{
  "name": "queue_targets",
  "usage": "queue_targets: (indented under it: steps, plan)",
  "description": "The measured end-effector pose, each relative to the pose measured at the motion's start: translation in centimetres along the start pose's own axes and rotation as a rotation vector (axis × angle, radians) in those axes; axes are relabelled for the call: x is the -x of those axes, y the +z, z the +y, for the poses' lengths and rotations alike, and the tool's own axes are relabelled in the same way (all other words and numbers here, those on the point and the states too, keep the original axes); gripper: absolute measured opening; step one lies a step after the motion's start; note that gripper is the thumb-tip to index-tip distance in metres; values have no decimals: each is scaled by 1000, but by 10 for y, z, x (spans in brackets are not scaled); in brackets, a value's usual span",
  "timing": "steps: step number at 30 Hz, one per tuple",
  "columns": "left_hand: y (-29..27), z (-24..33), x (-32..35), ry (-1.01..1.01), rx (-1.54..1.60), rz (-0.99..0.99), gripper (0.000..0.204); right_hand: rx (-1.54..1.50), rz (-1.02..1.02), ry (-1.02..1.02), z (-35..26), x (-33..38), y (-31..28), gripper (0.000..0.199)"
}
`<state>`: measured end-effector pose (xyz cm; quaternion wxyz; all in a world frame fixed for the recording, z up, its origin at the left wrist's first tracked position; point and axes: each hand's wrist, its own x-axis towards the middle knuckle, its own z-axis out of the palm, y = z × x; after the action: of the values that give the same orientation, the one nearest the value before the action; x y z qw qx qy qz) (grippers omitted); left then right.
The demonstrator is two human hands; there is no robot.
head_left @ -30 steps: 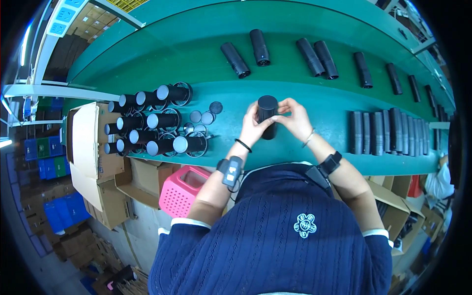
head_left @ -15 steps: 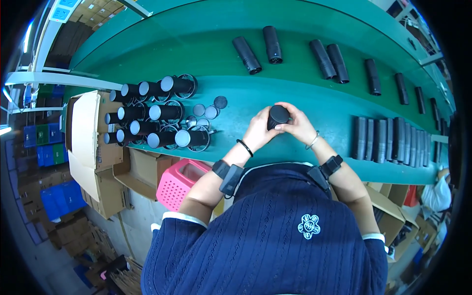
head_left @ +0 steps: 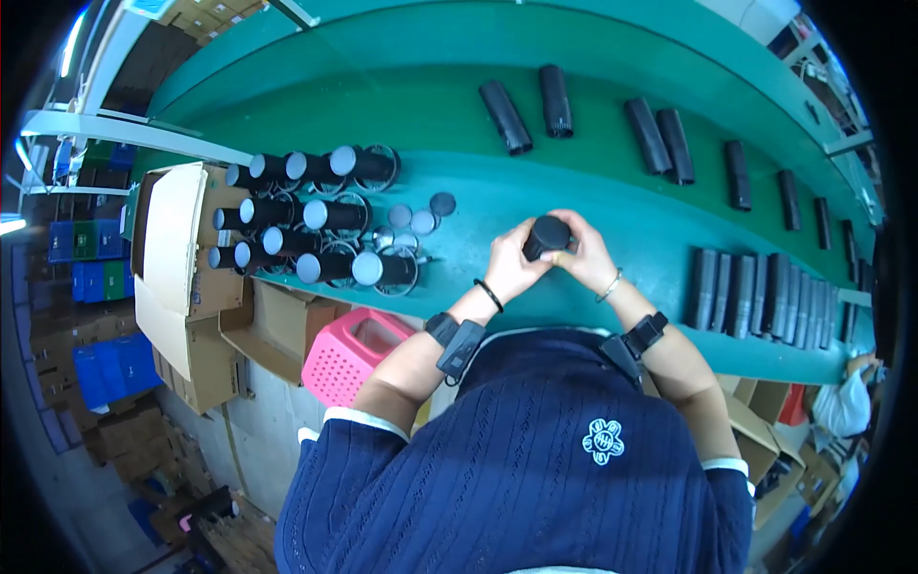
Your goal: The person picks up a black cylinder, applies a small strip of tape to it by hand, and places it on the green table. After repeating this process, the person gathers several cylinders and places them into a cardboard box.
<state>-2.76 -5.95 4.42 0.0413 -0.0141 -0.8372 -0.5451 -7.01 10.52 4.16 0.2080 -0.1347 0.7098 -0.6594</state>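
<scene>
Between both hands I hold a black cylinder (head_left: pixel 548 232) above the green table, its round end turned up. The fingers of my left hand (head_left: pixel 513 265) close on its left side. On its right side my right hand (head_left: pixel 585 256) grips it, with the thumb near its lower edge. The part of the cylinder inside my palms is hidden. To the left of my hands lie several thin dark and grey discs (head_left: pixel 442 204). Beyond them, black cylinders with pale round ends (head_left: pixel 368 269) stand in rows among clear rings.
A row of black tubes (head_left: pixel 741 297) stands on the right of the green table (head_left: pixel 478 191). More black tubes (head_left: pixel 505 117) lie along the far strip. A pink perforated basket (head_left: pixel 337 368) and open cardboard boxes (head_left: pixel 182 258) are at the left below the table edge.
The view has shifted a little, so the table and its things sit slightly lower and further right. Both hands still hold the black cylinder, which looks slightly more tilted.
</scene>
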Motion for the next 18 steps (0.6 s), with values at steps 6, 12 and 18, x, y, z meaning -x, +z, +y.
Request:
queue_targets:
  steps: [6, 12, 18]
  plan:
    - [-15, -3, 7, -37, -5, 8, 54, 639, -250, -424, -136, -15, -19, 63]
    - [-32, 10, 27, -88, -50, 80, 66, 783, -35, -1235, -397, -28, 23, 5]
    - [-51, 24, 43, -79, 22, 166, 65, 1229, 277, -1062, -516, -170, 57, 20]
